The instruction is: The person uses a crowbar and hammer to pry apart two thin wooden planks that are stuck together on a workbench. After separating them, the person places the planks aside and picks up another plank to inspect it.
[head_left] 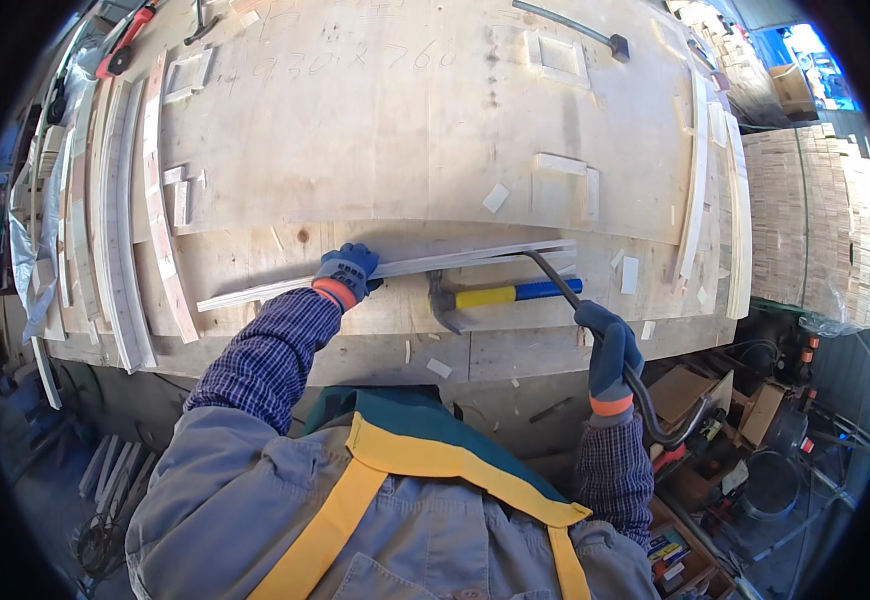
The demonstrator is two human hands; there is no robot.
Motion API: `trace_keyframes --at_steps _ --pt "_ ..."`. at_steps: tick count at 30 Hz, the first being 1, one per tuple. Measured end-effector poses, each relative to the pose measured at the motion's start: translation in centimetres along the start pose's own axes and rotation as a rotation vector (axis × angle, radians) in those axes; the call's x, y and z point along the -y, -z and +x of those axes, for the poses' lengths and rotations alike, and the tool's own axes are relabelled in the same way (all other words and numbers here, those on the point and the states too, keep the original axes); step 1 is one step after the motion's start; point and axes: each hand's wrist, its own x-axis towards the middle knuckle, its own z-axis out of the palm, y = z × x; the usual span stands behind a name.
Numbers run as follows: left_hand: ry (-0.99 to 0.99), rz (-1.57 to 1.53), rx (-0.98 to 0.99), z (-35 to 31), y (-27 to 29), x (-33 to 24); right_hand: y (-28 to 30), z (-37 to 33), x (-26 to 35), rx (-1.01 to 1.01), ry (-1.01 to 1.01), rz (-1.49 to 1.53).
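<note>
A long pale wooden strip (425, 264) lies across the near part of the plywood worktop, and a narrow gap shows along its right end. My left hand (347, 272), in a blue glove with an orange cuff, is closed around the strip left of its middle. In my gloved right hand (610, 350) is a dark metal crowbar (558, 276). Its far tip touches the strip near the gap, while its hooked end (690, 425) hangs past the table's near edge. Between my hands, just below the strip, lies a claw hammer (500, 295) with a yellow and blue handle.
Several long strips (115, 230) lie along the worktop's (355, 130) left side, others (697, 170) along its right. A long-handled hammer (618, 46) lies at the far side. Stacked wood (805, 220) stands at right. Boxes and tools (695, 400) crowd the floor at lower right.
</note>
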Motion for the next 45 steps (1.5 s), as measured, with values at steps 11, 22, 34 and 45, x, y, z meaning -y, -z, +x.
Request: trace_keyframes --at_steps 11,22,34,45 --pt "0.013 -0.031 -0.028 0.1 -0.8 0.3 -0.2 1.0 6.5 -0.298 -0.077 0.233" --pt "0.001 -0.006 -0.041 -0.2 -0.3 0.2 -2.6 -0.3 1.7 -0.164 -0.026 0.155" --pt "0.019 -0.007 -0.009 -0.3 0.1 0.1 -3.2 -0.6 1.9 -0.069 0.090 0.170" --pt "-0.009 -0.001 -0.092 -0.4 -1.1 0.1 -2.1 3.7 3.7 0.186 -0.126 0.111"
